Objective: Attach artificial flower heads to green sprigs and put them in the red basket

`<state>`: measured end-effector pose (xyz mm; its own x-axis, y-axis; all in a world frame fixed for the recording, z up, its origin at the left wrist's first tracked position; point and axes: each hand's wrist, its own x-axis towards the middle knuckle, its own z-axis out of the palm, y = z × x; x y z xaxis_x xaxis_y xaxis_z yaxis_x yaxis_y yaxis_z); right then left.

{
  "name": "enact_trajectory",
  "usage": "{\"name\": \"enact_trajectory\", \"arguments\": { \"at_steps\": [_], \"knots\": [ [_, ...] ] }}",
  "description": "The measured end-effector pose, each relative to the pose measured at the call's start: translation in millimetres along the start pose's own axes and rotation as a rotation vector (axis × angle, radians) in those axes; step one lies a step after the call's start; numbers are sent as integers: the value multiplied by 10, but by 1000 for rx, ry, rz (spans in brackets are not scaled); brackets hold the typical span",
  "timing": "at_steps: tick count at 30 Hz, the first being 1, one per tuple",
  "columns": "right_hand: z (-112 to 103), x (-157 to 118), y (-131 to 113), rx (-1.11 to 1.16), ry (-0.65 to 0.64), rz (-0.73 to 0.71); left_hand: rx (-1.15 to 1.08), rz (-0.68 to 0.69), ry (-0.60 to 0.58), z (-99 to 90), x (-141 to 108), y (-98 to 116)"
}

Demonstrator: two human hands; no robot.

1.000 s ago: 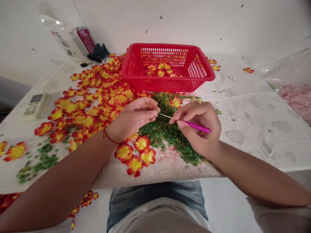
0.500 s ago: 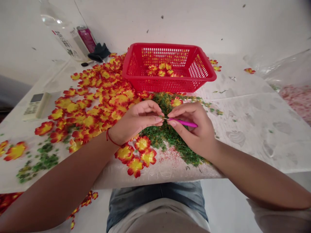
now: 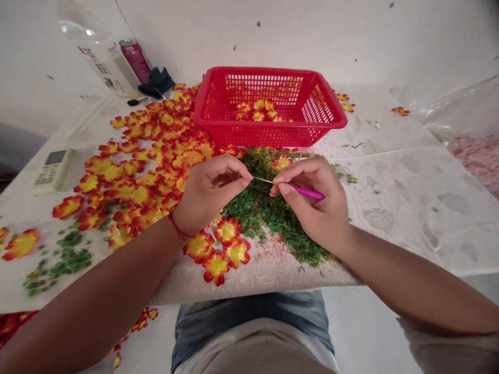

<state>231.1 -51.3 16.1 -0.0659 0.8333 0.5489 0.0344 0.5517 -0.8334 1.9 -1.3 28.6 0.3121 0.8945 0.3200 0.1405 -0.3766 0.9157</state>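
Note:
My right hand [image 3: 315, 195] is closed on a magenta-handled tool [image 3: 307, 192], its thumb and fingertips pinched at the front of the handle. From there a thin metallic shaft or wire [image 3: 263, 179] reaches across to my left hand [image 3: 212, 189], whose thumb and index finger are pinched at its other end. Whatever else those left fingertips hold is too small to make out. Both hands hover over a heap of small green pieces [image 3: 257, 208]. Just below my left hand lie several red-and-yellow flowers [image 3: 216, 266].
Behind the hands stands a red basket [image 3: 273, 134] with flowers inside. A large flower pile [image 3: 156, 156] spreads to the left. Further left are a remote [image 3: 53, 170], a bottle [image 3: 103, 59] and a can [image 3: 134, 59]. A clear plastic bag [image 3: 463, 117] lies at the right.
My hands have moved apart, the left one leftward and the right one slightly rightward with the magenta tool. More of the thin metallic length now shows between them.

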Motion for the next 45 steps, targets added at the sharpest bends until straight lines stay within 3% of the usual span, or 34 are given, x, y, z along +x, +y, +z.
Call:
{"name": "enact_trajectory", "arguments": {
  "at_steps": [4, 10, 13, 17, 24, 31, 34, 39, 45],
  "knots": [
    [-2, 23, -1, -24, 63, 8, 238, 136, -10, -29, -19, 32],
    [-19, 53, 28, -79, 112, 62, 609, 250, 87, -60, 0, -66],
    [-20, 64, 22, -73, 137, 70, 830, 227, 29, -69, 11, -148],
    [-23, 69, 6, -89, 162, 44, 913, 177, -35, -64, 6, -234],
    [-17, 40, 29, -83, 124, 12, 880, 210, 17, -69, 42, -247],
    [-22, 38, 12, -71, 118, -43, 700, 427, 189, -93, 33, -185],
    [-16, 36, 6, -64, 113, -57, 543, 369, 243, -50, -1, -186],
    [-3, 18, -2, -63, 84, -90, 247, 281, 140, -1, -42, -186],
    [-19, -17, 12, -64, 7, -111, 161, 244, 85, 18, -59, -126]
  ]
}}
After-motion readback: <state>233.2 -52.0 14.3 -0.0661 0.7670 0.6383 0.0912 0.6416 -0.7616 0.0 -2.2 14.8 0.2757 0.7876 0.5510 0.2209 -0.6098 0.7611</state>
